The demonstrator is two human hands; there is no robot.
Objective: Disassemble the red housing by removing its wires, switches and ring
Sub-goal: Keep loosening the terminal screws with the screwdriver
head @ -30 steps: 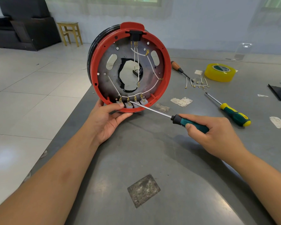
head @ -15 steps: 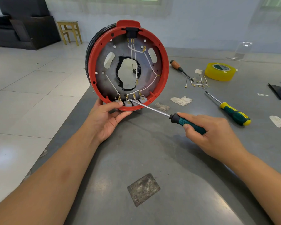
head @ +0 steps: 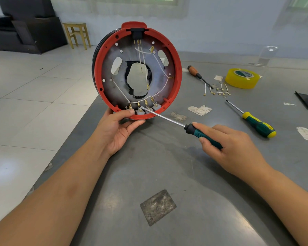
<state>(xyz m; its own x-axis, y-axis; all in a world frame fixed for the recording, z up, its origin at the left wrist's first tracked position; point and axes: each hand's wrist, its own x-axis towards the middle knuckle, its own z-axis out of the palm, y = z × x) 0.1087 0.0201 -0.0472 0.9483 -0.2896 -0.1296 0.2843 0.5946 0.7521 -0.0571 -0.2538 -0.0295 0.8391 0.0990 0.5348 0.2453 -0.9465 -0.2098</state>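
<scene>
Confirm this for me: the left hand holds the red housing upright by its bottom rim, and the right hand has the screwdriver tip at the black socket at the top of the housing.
Not quite. In the head view the screwdriver tip sits at the grey switches along the bottom of the red housing, not the black socket. The left hand does hold the bottom rim; the right hand grips the handle.

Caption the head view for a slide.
Left hand props the red housing upright while right hand aims a screwdriver at its bottom switches.
</scene>
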